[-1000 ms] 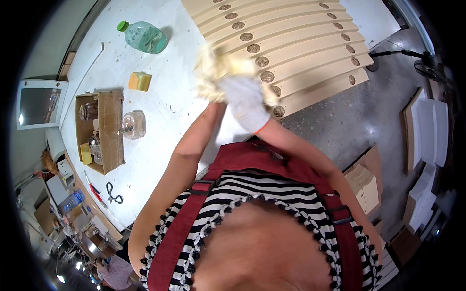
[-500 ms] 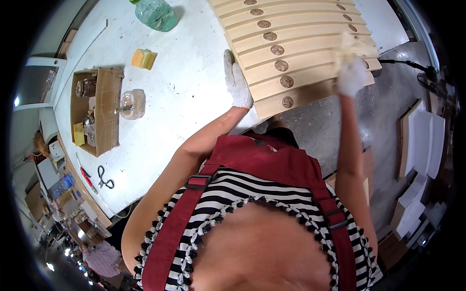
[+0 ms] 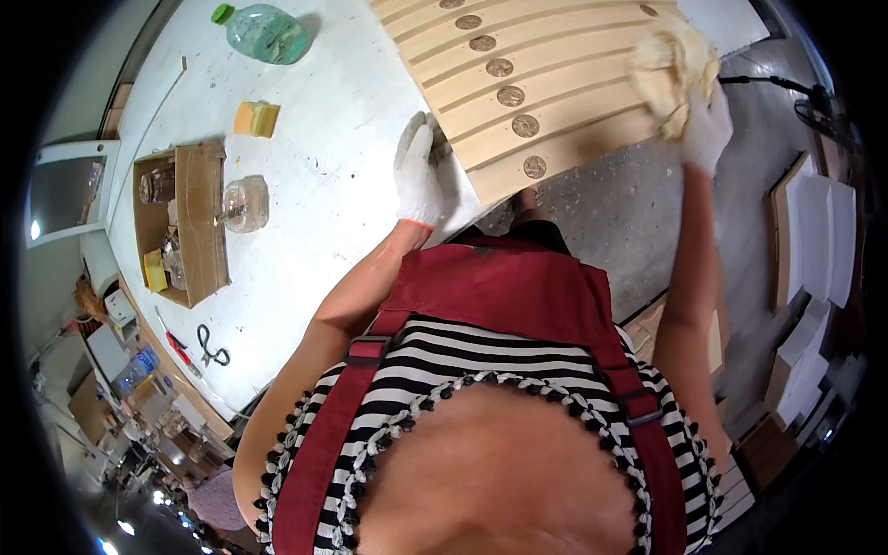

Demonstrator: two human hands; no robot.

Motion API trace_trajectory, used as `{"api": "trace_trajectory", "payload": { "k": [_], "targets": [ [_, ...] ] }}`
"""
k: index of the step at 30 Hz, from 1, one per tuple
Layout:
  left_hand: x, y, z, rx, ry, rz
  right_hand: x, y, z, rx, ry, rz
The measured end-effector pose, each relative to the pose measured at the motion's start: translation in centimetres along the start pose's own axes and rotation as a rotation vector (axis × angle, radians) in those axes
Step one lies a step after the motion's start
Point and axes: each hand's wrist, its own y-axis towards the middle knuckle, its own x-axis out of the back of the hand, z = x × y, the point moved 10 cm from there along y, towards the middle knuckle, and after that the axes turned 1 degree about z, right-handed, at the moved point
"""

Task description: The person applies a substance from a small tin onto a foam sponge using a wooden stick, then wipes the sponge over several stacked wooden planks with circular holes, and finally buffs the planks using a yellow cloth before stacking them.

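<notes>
A pale wooden panel with raised parallel slats and a row of dark oval medallions lies partly over the white table. My right hand, in a white glove, grips a crumpled cream cloth at the panel's right side. The cloth covers part of the slats there, including any medallions beneath it. On the left, my gloved left hand rests beside the panel's near left corner. Its fingers are stretched out and hold nothing.
On the white table are a green-capped bottle, a yellow sponge, a clear jar, a cardboard box with jars, black scissors and a red-handled tool. White boards and a black fan stand right.
My left hand has come away from the panel's left edge, toward the left. My right hand has moved right with the cloth, which now shows more clearly. The whole view has shifted slightly.
</notes>
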Motion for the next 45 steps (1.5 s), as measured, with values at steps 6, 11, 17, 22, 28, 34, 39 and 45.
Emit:
{"api": "trace_trajectory", "payload": {
  "k": [6, 11, 17, 22, 28, 34, 39, 45],
  "targets": [
    [-5.2, -0.6, 0.0, 0.313, -0.128, 0.278, -4.7, 0.0, -5.4, 0.456, -0.773, -0.149],
    [-5.2, 1.9, 1.6, 0.327, -0.142, 0.177, -10.9, -17.2, 9.5, 0.503, 0.246, 0.235],
    [-2.3, 1.9, 2.8, 0.438, -0.479, 0.460, -12.3, -21.8, 15.2, 0.905, 0.109, 0.314],
    [-0.2, 2.9, 4.1, 0.385, 0.083, 0.169, -9.5, -16.6, 10.4, 0.922, -0.002, 0.316],
    [-4.3, 0.0, 1.8, 0.468, 0.222, 0.109, -3.4, -2.8, -3.3, 0.750, -0.557, 0.202],
    [-4.8, 0.2, 0.9, 0.430, 0.308, 0.100, 4.1, 13.4, -17.8, 0.480, -0.627, 0.265],
    [-4.2, -0.1, 1.1, 0.380, 0.244, 0.037, 6.6, 13.5, -7.1, 0.557, -0.578, -0.040],
    [-3.1, 0.1, 1.7, 0.395, 0.222, -0.010, -12.9, -6.3, 8.5, 0.894, -0.051, 0.728]
  ]
}}
